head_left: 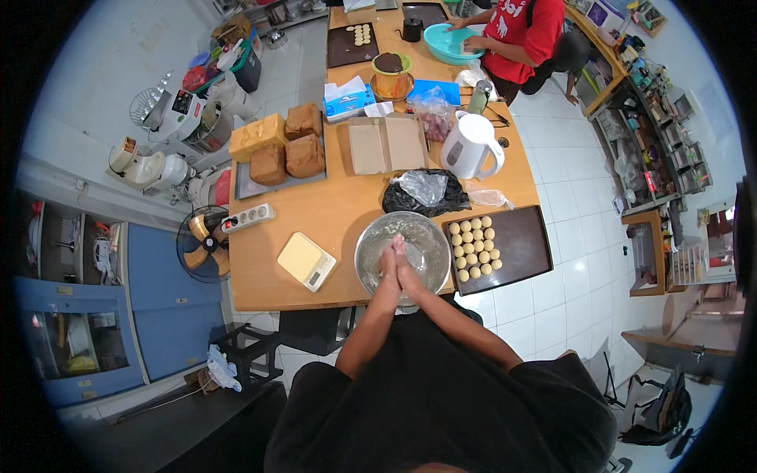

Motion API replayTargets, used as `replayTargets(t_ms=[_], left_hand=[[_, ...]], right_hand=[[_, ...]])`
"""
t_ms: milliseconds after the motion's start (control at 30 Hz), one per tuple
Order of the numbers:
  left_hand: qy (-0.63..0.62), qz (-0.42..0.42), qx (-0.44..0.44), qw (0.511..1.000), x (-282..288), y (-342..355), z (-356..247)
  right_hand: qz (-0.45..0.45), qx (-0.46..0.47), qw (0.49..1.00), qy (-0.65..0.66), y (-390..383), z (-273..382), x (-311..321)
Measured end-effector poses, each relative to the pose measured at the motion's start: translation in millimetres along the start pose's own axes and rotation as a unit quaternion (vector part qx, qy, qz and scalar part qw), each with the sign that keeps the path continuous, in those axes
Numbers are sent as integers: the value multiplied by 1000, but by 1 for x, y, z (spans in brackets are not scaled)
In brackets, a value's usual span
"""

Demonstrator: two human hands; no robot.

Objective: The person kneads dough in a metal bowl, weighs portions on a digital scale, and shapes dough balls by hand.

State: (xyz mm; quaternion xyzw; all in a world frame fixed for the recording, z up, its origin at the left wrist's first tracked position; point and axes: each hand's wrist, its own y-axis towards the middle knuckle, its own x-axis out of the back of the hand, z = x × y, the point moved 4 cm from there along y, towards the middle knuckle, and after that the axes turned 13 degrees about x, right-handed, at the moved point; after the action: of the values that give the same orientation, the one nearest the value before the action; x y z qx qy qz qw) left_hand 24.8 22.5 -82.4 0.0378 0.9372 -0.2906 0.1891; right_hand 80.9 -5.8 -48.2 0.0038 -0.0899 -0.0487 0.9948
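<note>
My left hand (389, 262) and my right hand (405, 268) are pressed together, palm to palm, above a metal mixing bowl (367, 272). Pale residue shows around the fingertips; whatever lies between the palms, if anything, is hidden. Whitish smears coat the inside of the bowl, which stands at the table's near edge. Close by on the right, a dark baking tray (524, 252) carries rows of small round dough balls (476, 247). To the left of the bowl sits a pale yellow kitchen scale (303, 258) with nothing on its platform.
Behind the bowl are a black plastic bag (441, 201), a white electric kettle (471, 146) and an open cardboard box (386, 146). Several bread loaves (268, 165) fill a tray at left, near a power strip (248, 217). Across the table, a person in red (520, 39) works in a turquoise basin (441, 54).
</note>
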Motion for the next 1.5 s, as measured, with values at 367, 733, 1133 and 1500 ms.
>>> replayTargets(t_ms=[367,733,1133,1500], left_hand=[[-156,-119,182,964,-25,-3,29],[-145,-160,230,949,-7,-12,21],[629,-144,-242,725,-43,-58,-39],[-14,-66,111,992,7,-29,-6]], right_hand=[[-32,-156,961,225,20,-79,2],[-104,-323,888,311,-8,-33,14],[-225,-213,882,356,-10,-50,31],[-74,8,997,15,-7,16,37]])
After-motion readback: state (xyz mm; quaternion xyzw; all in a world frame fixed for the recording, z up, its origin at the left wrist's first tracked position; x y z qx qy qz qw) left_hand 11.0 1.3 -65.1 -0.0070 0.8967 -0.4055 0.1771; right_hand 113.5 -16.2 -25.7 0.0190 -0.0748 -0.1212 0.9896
